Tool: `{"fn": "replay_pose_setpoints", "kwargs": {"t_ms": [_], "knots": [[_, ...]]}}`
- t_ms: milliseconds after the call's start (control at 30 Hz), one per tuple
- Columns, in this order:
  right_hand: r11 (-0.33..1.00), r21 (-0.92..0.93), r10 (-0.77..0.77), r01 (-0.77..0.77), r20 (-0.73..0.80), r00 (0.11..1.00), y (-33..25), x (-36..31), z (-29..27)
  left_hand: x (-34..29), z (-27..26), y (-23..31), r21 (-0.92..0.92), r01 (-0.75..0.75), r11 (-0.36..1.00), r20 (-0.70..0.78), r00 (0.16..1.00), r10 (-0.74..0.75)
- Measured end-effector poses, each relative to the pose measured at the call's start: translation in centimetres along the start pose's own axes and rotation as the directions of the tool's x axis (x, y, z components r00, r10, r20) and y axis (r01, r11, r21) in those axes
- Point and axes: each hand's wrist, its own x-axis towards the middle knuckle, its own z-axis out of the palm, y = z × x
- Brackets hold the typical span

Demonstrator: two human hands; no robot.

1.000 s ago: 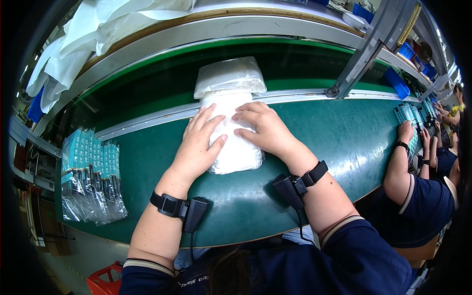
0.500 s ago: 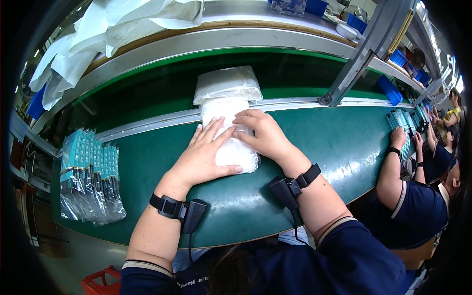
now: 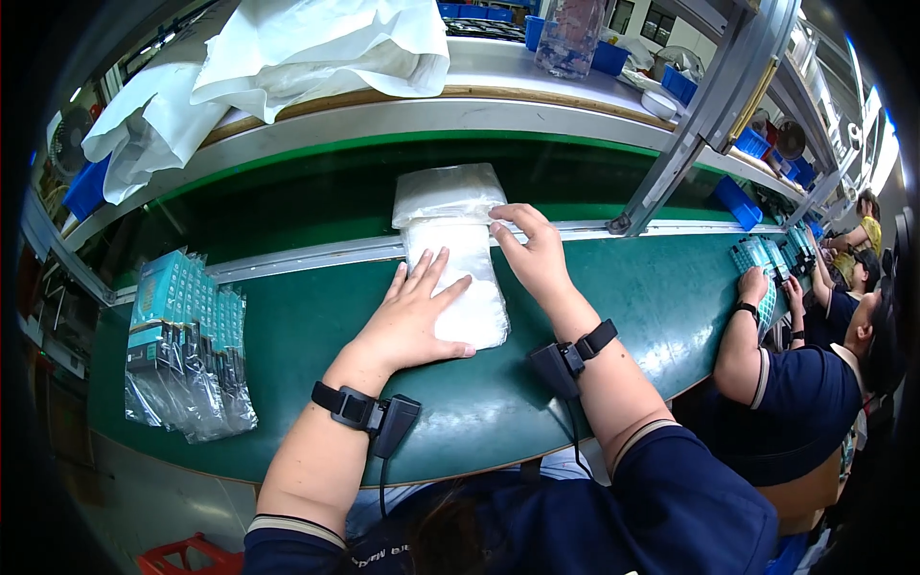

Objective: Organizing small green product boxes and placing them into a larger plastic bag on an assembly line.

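A stack of thin, whitish clear plastic bags (image 3: 477,311) lies on the green tabletop in front of me, its far end reaching the metal rail. Across that far end rests a folded-over clear plastic section (image 3: 448,192). My left hand (image 3: 417,311) lies flat on the left side of the stack with its fingers spread. At the upper right edge, my right hand (image 3: 532,254) has thumb and index finger pinched at the plastic where the folded part meets the stack. How much plastic sits between those fingertips is hard to see.
Teal-carded items in clear bags (image 3: 187,345) lie in a row at the left. Above the far side runs a shelf (image 3: 498,67) with white sheeting (image 3: 326,53) hanging over. A metal post (image 3: 704,125) stands at right. Co-workers (image 3: 805,383) sit along the right; a red stool (image 3: 192,556) is low left.
My right hand has moved from the middle of the stack up to its far right edge. My left hand stays flat on the stack. The whole view has shifted slightly.
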Motion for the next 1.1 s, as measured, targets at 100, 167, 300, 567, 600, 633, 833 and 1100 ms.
{"fn": "replay_pose_setpoints", "kwargs": {"t_ms": [100,167,300,567,600,633,833,1100], "knots": [[0.974,-0.192,-0.128,0.124,-0.009,0.992,0.8,1.2,0.3,-0.1,0.1,0.0,0.007,0.000,1.000,0.002,1.000,0.000],[0.983,-0.164,-0.071,0.078,0.050,0.996,1.4,2.2,0.4,0.0,0.2,0.0,-0.021,0.011,1.000,0.024,1.000,-0.010],[0.968,-0.253,0.032,0.002,0.132,0.991,2.1,3.9,1.2,-0.1,0.3,-0.3,-0.012,0.014,1.000,0.048,0.999,-0.014],[0.959,-0.284,0.091,0.006,0.327,0.941,4.5,5.3,2.8,0.2,0.7,-0.5,0.033,-0.007,0.999,0.056,0.998,0.005],[0.953,-0.303,0.091,0.009,0.314,0.945,4.7,5.3,2.9,0.3,0.7,-0.5,0.034,-0.006,0.999,0.056,0.998,0.004],[0.947,-0.321,0.092,0.011,0.303,0.949,4.6,5.3,2.9,0.3,0.7,-0.5,0.034,-0.004,0.999,0.060,0.998,0.002],[0.982,-0.177,-0.026,0.071,0.240,0.970,4.1,5.5,2.7,0.1,0.6,-0.6,0.022,0.010,1.000,0.069,0.998,-0.012],[0.971,-0.177,0.177,-0.163,0.071,0.982,3.9,5.8,2.3,0.0,0.5,-0.6,-0.001,0.012,1.000,0.070,0.997,-0.011]]}}
